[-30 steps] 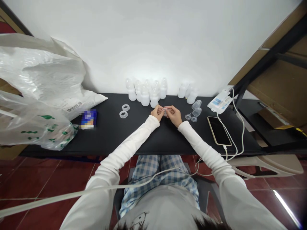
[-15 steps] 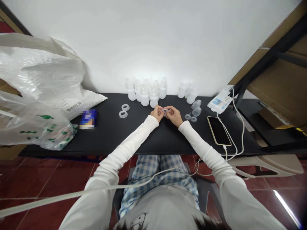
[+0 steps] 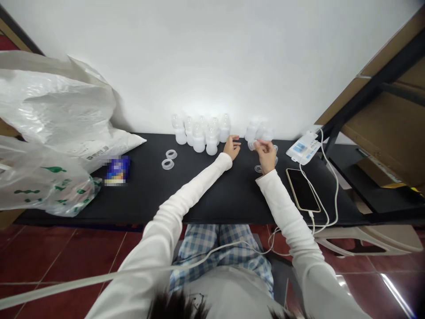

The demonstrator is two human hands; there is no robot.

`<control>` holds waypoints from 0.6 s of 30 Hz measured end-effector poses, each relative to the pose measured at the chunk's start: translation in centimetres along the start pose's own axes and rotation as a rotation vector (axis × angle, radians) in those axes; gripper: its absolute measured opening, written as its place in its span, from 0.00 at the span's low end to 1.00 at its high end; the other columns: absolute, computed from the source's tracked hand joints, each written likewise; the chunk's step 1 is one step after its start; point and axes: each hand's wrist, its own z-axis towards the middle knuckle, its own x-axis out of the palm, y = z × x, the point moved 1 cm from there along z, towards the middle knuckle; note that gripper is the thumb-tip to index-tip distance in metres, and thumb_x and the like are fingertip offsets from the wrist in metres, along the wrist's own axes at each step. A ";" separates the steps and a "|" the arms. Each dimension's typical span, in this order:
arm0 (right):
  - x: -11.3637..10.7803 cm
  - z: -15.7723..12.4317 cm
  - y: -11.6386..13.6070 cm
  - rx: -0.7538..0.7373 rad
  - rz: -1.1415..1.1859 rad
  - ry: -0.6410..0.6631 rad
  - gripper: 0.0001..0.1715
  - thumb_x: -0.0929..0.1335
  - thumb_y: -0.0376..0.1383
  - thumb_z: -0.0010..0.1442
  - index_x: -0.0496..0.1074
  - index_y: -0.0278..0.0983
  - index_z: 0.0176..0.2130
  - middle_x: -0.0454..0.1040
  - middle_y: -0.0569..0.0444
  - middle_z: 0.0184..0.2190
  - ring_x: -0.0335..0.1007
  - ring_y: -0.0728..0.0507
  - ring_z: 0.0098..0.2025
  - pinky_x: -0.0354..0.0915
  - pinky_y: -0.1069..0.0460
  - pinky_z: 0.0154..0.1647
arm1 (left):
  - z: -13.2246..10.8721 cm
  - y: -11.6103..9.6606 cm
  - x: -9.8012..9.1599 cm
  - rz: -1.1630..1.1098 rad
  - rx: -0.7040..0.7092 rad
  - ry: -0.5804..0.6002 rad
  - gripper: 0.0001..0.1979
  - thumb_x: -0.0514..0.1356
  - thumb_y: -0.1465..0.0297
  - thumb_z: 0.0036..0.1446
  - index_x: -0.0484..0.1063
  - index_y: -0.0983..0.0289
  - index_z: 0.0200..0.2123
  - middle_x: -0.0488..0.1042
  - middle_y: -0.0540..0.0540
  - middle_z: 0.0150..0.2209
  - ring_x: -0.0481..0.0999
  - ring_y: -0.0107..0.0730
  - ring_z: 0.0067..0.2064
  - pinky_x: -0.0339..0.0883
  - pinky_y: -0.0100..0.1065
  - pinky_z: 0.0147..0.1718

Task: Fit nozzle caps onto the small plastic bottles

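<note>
My right hand (image 3: 264,153) is raised over the black table (image 3: 149,190) and pinches a small clear plastic piece at its fingertips, close to the loose white bottles (image 3: 257,130) at the back right. My left hand (image 3: 231,147) hovers beside a cluster of several capped white bottles (image 3: 199,133), fingers loosely curled and apart, holding nothing I can see. Two clear rings (image 3: 169,159) lie left of the cluster. A small clear part (image 3: 258,169) lies just below my right wrist.
Large plastic bags (image 3: 56,133) fill the table's left end, with a blue packet (image 3: 116,170) beside them. A phone (image 3: 301,189) on a white cable and a white power strip (image 3: 303,148) lie at the right. Cardboard and a dark shelf frame stand further right.
My hands were together at the table's middle on one small clear piece. They have parted: the right carried the piece up and right toward the loose bottles, the left moved toward the bottle cluster.
</note>
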 end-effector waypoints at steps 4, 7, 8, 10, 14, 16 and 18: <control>-0.9 0.2 0.2 -0.135 -0.170 -0.160 0.22 0.73 0.51 0.53 0.66 0.40 0.36 0.75 0.51 0.38 0.74 0.46 0.38 0.72 0.50 0.39 | 5.3 0.4 3.6 0.151 0.001 -0.062 0.24 0.66 0.78 0.50 0.62 0.68 0.50 0.65 0.73 0.57 0.70 0.47 0.60 0.65 0.44 0.57; -0.9 -0.2 0.5 -0.183 -0.248 -0.188 0.20 0.71 0.52 0.56 0.67 0.40 0.37 0.73 0.53 0.35 0.73 0.47 0.36 0.71 0.51 0.38 | 7.5 0.6 5.8 0.266 0.009 -0.071 0.22 0.71 0.73 0.48 0.66 0.68 0.44 0.70 0.72 0.52 0.68 0.54 0.61 0.57 0.49 0.61; -0.8 -0.3 0.6 -0.190 -0.270 -0.194 0.20 0.71 0.52 0.57 0.67 0.40 0.38 0.73 0.53 0.35 0.72 0.47 0.36 0.71 0.51 0.38 | 7.9 0.6 6.4 0.293 0.005 -0.084 0.20 0.71 0.71 0.48 0.67 0.68 0.42 0.71 0.72 0.50 0.68 0.55 0.60 0.56 0.51 0.61; -0.7 -0.5 0.8 -0.198 -0.302 -0.194 0.20 0.70 0.51 0.57 0.68 0.39 0.39 0.72 0.53 0.36 0.72 0.47 0.36 0.70 0.51 0.38 | 8.0 0.7 6.9 0.333 0.013 -0.108 0.17 0.70 0.71 0.49 0.67 0.67 0.38 0.72 0.70 0.47 0.70 0.56 0.58 0.57 0.52 0.60; -0.9 -0.5 0.9 -0.228 -0.325 -0.193 0.20 0.69 0.50 0.60 0.69 0.39 0.44 0.72 0.50 0.42 0.72 0.46 0.40 0.71 0.51 0.40 | 5.7 0.9 5.3 0.336 0.057 -0.053 0.18 0.70 0.69 0.50 0.65 0.63 0.39 0.74 0.63 0.44 0.74 0.49 0.52 0.64 0.50 0.55; -1.0 -0.5 0.9 -0.247 -0.340 -0.175 0.21 0.67 0.51 0.61 0.70 0.40 0.48 0.71 0.48 0.45 0.72 0.45 0.43 0.71 0.51 0.41 | 3.0 0.9 3.1 0.330 0.086 -0.012 0.19 0.71 0.68 0.47 0.66 0.62 0.39 0.74 0.59 0.42 0.75 0.45 0.48 0.67 0.46 0.51; -0.9 -0.7 0.9 -0.249 -0.330 -0.095 0.22 0.67 0.52 0.62 0.71 0.41 0.48 0.71 0.48 0.47 0.72 0.45 0.44 0.72 0.50 0.41 | -0.2 0.5 0.0 0.336 0.194 0.067 0.18 0.70 0.66 0.48 0.68 0.60 0.40 0.75 0.56 0.41 0.76 0.42 0.46 0.69 0.44 0.49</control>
